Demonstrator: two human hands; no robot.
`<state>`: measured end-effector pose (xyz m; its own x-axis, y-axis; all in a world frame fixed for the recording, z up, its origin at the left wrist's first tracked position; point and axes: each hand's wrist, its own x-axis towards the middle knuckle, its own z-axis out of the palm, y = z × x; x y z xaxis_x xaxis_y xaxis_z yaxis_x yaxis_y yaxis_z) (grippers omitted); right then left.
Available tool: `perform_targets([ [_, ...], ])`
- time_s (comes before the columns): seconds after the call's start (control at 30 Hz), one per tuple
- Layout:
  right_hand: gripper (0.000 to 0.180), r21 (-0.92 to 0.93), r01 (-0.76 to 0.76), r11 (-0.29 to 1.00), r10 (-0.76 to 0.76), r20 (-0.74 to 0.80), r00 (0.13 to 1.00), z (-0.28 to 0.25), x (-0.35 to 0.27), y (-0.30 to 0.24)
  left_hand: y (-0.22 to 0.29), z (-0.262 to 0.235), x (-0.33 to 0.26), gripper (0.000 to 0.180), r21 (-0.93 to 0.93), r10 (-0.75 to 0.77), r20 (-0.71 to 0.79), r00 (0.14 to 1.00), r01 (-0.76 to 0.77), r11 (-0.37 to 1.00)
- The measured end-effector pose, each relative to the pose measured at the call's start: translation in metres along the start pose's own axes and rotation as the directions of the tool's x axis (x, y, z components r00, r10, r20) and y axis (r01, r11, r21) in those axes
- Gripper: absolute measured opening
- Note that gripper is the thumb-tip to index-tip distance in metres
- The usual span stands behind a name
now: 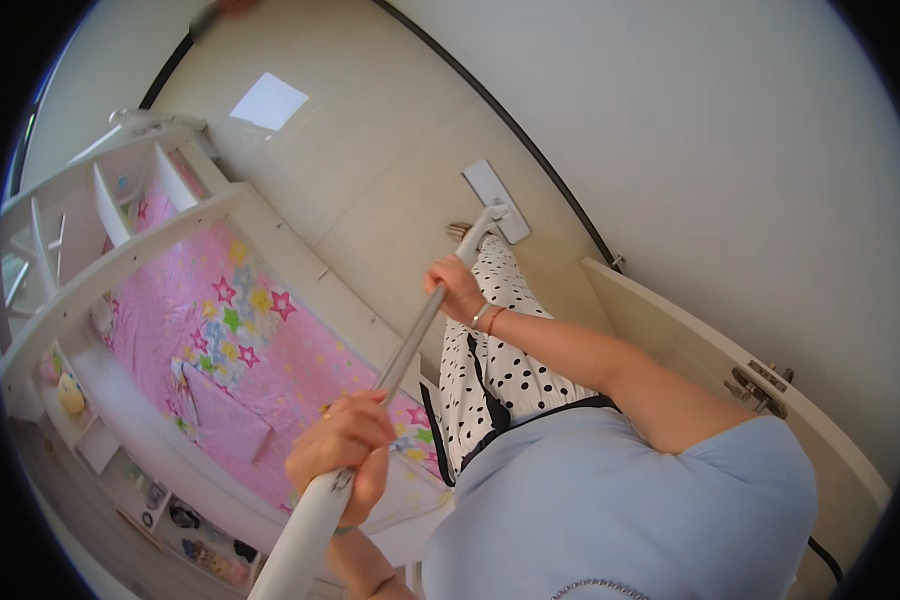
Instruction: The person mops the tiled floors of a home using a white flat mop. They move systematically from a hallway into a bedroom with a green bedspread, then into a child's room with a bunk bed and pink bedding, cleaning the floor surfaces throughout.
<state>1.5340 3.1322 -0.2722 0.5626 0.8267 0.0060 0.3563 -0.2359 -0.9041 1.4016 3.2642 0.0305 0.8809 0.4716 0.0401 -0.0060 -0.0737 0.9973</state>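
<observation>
A flat mop with a white grip, grey pole and rectangular white head runs slantwise across the view. Its head lies on the beige tile floor close to the wall, beside my foot. My left hand is wrapped round the pole's upper end, at the thick white grip. Farther down the pole, my right hand is closed on it, a bracelet and a red cord at the wrist. Below that hand the mop's white lower section leads to the head.
A white-framed bed with pink star-patterned bedding stands on the left. Shelves with toys and small items lie beyond it. To the right are a white wall with dark edging and a door with a metal handle.
</observation>
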Motion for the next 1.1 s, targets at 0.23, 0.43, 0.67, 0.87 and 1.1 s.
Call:
perform_targets([
  [0.23, 0.019, 0.093, 0.064, 0.994, -0.078, 0.162, 0.984, 0.083, 0.001, -0.054, 0.032, -0.029, -0.071, 0.018, 0.171, 0.007, -0.111, 0.994, 0.012, 0.985],
  [0.43, 0.016, 0.161, 0.135, 0.978, -0.179, 0.303, 0.936, 0.117, 0.002, -0.069, 0.043, -0.018, -0.098, 0.023, 0.255, -0.040, -0.167, 0.985, 0.082, 0.964],
  [0.67, 0.012, 0.055, 0.264, 0.963, -0.226, 0.698, 0.680, 0.062, -0.006, -0.053, 0.041, 0.043, -0.120, 0.025, 0.290, 0.010, -0.183, 0.983, 0.045, 0.956],
  [0.87, 0.015, 0.007, 0.391, 0.920, -0.283, 0.702, 0.654, 0.009, 0.025, -0.023, 0.025, 0.090, -0.113, 0.021, 0.199, 0.106, -0.420, 0.901, -0.022, 0.980],
  [1.1, 0.018, -0.096, 0.508, 0.856, -0.318, 0.677, 0.664, -0.046, 0.076, 0.006, -0.058, 0.142, -0.070, 0.021, 0.134, 0.184, -0.598, 0.780, -0.130, 0.982],
])
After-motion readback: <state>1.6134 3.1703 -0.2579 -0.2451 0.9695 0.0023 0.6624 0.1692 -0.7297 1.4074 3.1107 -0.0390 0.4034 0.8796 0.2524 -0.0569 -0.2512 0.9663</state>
